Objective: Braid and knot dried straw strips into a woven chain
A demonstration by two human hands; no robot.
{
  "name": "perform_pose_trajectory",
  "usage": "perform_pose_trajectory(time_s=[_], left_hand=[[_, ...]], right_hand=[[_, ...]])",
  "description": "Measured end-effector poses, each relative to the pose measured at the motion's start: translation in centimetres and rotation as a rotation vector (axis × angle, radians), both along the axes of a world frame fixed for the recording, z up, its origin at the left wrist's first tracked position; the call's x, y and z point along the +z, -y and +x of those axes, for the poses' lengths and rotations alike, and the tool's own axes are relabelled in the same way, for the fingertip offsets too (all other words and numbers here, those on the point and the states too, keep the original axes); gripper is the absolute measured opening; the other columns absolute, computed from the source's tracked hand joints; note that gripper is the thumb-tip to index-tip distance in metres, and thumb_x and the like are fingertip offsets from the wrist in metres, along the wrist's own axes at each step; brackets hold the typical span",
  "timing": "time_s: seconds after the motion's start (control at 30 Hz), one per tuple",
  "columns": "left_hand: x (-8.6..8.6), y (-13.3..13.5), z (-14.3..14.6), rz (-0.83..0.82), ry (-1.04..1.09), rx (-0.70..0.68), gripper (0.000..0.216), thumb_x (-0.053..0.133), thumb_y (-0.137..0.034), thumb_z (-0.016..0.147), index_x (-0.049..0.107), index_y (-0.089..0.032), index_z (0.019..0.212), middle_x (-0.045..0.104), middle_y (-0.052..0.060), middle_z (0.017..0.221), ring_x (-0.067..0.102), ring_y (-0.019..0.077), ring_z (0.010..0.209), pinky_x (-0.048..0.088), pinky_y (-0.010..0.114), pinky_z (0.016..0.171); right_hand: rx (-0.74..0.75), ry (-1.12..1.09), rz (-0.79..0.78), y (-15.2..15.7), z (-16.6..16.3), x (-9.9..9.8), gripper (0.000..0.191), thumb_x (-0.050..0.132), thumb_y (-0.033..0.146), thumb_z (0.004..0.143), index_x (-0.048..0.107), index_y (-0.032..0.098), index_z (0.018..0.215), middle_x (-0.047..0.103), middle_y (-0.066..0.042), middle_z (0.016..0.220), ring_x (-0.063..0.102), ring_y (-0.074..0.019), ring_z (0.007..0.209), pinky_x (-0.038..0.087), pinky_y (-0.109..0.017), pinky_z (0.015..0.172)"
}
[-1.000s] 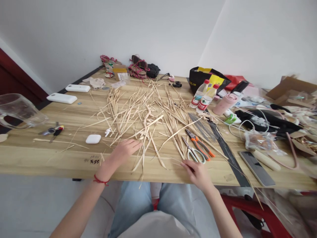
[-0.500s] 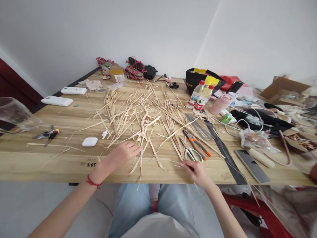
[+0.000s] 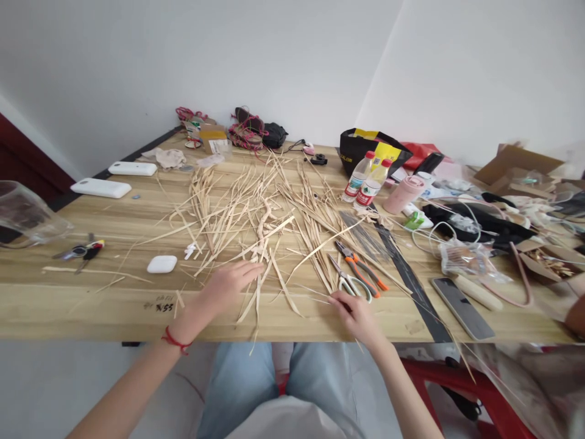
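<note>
My left hand point(image 3: 227, 283) lies flat on the wooden table point(image 3: 68, 299), fingers stretched out over the near end of a heap of pale straw strips point(image 3: 256, 207). A red string circles that wrist. My right hand point(image 3: 354, 312) rests near the table's front edge with its fingers pinched on a thin straw strip point(image 3: 315, 292) that runs off to the left. Just beyond it lie white-handled scissors point(image 3: 351, 283) and orange-handled pliers point(image 3: 361, 266).
A white earbud case point(image 3: 161, 264) and keys point(image 3: 82, 250) lie at the left, with a glass jug point(image 3: 25, 213) at the edge. Two water bottles point(image 3: 365, 180), a black bag point(image 3: 365, 149), a phone point(image 3: 461, 308) and cluttered boxes fill the right. Another person's hand point(image 3: 576, 314) shows far right.
Both hands have stayed almost still on the straw; the view has shifted slightly, and a part of another person has come in at the far right.
</note>
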State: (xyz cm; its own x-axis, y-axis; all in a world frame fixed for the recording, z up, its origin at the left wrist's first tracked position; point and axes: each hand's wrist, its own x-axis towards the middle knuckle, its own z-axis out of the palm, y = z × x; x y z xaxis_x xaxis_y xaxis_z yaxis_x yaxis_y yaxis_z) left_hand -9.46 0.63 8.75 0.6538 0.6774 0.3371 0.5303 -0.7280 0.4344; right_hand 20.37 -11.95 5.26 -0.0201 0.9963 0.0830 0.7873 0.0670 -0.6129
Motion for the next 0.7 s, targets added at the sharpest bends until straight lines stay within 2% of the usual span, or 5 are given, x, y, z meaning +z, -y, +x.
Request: perform_pose_trajectory(time_s=[0.17, 0.33, 0.4, 0.53, 0.7], left_hand=[[-0.5, 2.8, 1.8, -0.039, 0.431, 0.397, 0.019, 0.045, -0.03, 0.087, 0.057, -0.02, 0.099, 0.062, 0.007, 0.105, 0.055, 0.0208, 0.104, 0.039, 0.04, 0.097], [-3.4, 4.6, 5.7, -0.919, 0.794, 0.355, 0.04, 0.041, -0.05, 0.085, 0.053, -0.016, 0.102, 0.065, 0.011, 0.095, 0.065, 0.0203, 0.081, 0.053, 0.036, 0.075], [-4.1, 4.8, 7.0, -1.09, 0.854, 0.306, 0.044, 0.051, -0.05, 0.079, 0.051, -0.016, 0.106, 0.065, 0.01, 0.097, 0.066, 0.0204, 0.082, 0.052, 0.035, 0.077], [-3.9, 4.8, 8.0, -1.129, 0.922, 0.339, 0.041, 0.059, -0.047, 0.075, 0.054, -0.017, 0.101, 0.068, 0.006, 0.085, 0.067, 0.0204, 0.073, 0.054, 0.035, 0.071], [-3.0, 3.1, 6.4, -1.138, 0.932, 0.358, 0.04, 0.056, -0.048, 0.077, 0.056, -0.017, 0.103, 0.069, 0.006, 0.083, 0.067, 0.0204, 0.071, 0.055, 0.035, 0.068]], right_hand=[[-0.162, -0.118, 0.051, 0.2, -2.3, -1.8, 0.034, 0.033, 0.04, 0.09, 0.059, 0.018, 0.083, 0.062, -0.004, 0.065, 0.058, -0.017, 0.059, 0.041, -0.025, 0.058], [-0.154, -0.271, 0.081, 0.9, -6.7, -2.2, 0.031, 0.03, 0.033, 0.092, 0.058, 0.019, 0.095, 0.066, -0.006, 0.079, 0.062, -0.0186, 0.071, 0.044, -0.027, 0.065], [-0.11, -0.328, 0.076, 1.2, -8.3, -2.2, 0.031, 0.029, 0.03, 0.092, 0.056, 0.019, 0.102, 0.066, -0.008, 0.091, 0.062, -0.0192, 0.081, 0.045, -0.028, 0.073], [-0.084, -0.411, 0.031, 1.4, -9.6, -2.6, 0.033, 0.029, 0.033, 0.092, 0.055, 0.019, 0.107, 0.064, -0.006, 0.082, 0.06, -0.0176, 0.073, 0.045, -0.027, 0.068], [-0.136, -0.556, -0.126, 1.8, -8.5, -2.7, 0.04, 0.029, 0.045, 0.091, 0.057, 0.018, 0.082, 0.05, 0.002, 0.053, 0.048, -0.0127, 0.048, 0.039, -0.023, 0.051]])
